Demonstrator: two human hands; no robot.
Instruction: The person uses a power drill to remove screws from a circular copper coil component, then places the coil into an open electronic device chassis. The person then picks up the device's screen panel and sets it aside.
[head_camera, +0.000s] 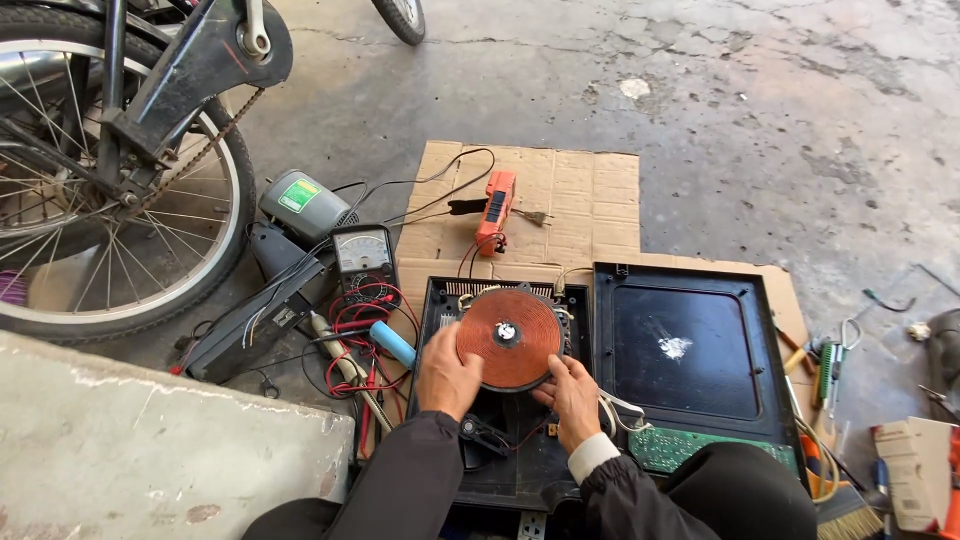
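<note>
Both hands grasp the round copper induction coil by its lower rim: the left hand curls around the lower left edge, the right hand pinches the lower right edge, fingers closed on it. The coil sits over the open black cooker base, at its upper middle, with thin leads running from its rim toward the circuit parts behind it.

The likeliest trouble, as I judge it, is those short leads: tilting or pulling the coil far from the base could strain or tear them. A slip could also drop the coil onto the fan and board parts beneath.

Just right of the base lies the cooker's black glass top panel, upturned, with a green circuit board at its near edge, touching the right sleeve's side. To the left, close by, red and black probe wires tangle around an analogue multimeter and a blue-handled tool; these crowd the left side. An orange tester lies farther out on the cardboard sheet, where the most open room is. A bicycle wheel stands well to the left, and a brush and hand tools lie right.
</note>
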